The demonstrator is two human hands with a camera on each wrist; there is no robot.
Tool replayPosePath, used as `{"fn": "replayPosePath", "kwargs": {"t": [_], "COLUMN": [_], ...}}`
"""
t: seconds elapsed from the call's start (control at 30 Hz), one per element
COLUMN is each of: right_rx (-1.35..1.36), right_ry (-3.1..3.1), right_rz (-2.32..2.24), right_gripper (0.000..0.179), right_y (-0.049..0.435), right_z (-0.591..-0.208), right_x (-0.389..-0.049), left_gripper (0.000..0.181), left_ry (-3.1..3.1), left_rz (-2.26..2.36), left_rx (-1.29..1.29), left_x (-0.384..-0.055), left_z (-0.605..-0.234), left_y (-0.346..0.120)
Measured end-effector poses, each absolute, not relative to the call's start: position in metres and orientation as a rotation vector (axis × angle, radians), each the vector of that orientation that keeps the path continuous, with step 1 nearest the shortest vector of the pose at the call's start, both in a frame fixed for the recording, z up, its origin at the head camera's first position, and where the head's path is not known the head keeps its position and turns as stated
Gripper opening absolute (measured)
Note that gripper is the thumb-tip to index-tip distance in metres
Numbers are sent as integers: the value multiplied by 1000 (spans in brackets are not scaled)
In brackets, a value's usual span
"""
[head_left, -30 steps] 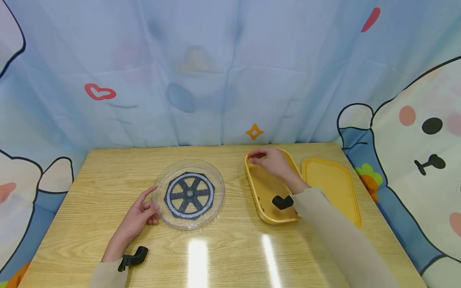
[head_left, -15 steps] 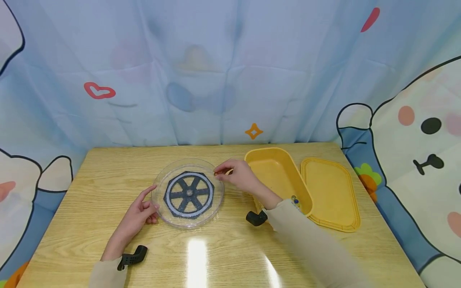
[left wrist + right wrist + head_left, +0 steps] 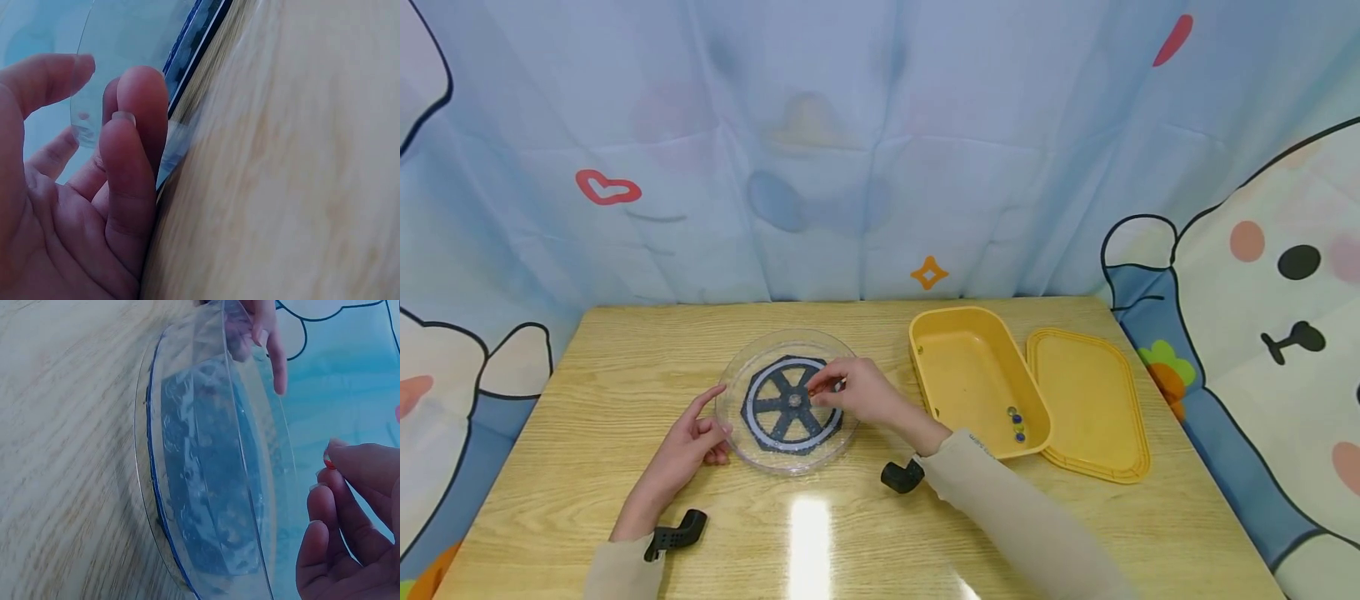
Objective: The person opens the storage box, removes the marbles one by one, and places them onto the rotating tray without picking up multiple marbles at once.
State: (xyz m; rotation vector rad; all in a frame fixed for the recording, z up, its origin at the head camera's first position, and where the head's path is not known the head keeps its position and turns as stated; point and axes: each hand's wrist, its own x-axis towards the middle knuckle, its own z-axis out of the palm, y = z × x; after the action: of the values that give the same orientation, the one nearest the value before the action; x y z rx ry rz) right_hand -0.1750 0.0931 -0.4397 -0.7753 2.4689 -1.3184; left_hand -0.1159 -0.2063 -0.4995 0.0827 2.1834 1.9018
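Observation:
A clear round dish (image 3: 787, 464) stands on the table, with a dark wheel-shaped piece (image 3: 767, 409) with spokes and a pale ring showing through it. At its left rim my left hand (image 3: 685, 450) rests with the index finger and thumb spread apart, touching the edge; the other fingers bend beneath. Over the right part of the dish is my right hand (image 3: 861, 392), pinching a small marble (image 3: 329, 460) with red and white on it between thumb and index finger. In the right wrist view the marble sits above the dish's rim (image 3: 240, 444), mostly covered by the fingertips.
To the right stands a yellow tray (image 3: 973, 367) with several small blue and greenish marbles (image 3: 1017, 423) in its near right corner. A flat yellow lid (image 3: 1086, 404) lies beside it, under the tray's edge. A printed curtain (image 3: 850, 167) hangs behind the wooden table (image 3: 647, 358).
My right hand has come out of the yellow tray with the marble and moved left over the dish. The tray has swung slightly and now overlaps the lid. My left hand has stayed put.

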Motion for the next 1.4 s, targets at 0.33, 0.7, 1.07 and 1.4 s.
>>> {"fn": "replayPosePath", "kwargs": {"t": [0.33, 0.7, 1.07, 1.4], "right_rx": [-760, -661, -482, -265], "right_ry": [2505, 2558, 2623, 2620], "right_rz": [-1356, -1381, -1400, -1494], "right_gripper": [19, 18, 21, 28], "right_y": [103, 131, 180, 233], "right_z": [-434, -412, -399, -412], "right_x": [-178, -188, -206, -231], "left_gripper": [66, 66, 66, 66], "left_ry": [2175, 2178, 2180, 2197], "left_rz": [1886, 1875, 1865, 1858], "left_rx": [84, 85, 106, 82], "left_x": [-116, -115, -114, -114], "left_z": [-496, -495, -494, -493], "left_y": [-206, -206, -207, -207]}}
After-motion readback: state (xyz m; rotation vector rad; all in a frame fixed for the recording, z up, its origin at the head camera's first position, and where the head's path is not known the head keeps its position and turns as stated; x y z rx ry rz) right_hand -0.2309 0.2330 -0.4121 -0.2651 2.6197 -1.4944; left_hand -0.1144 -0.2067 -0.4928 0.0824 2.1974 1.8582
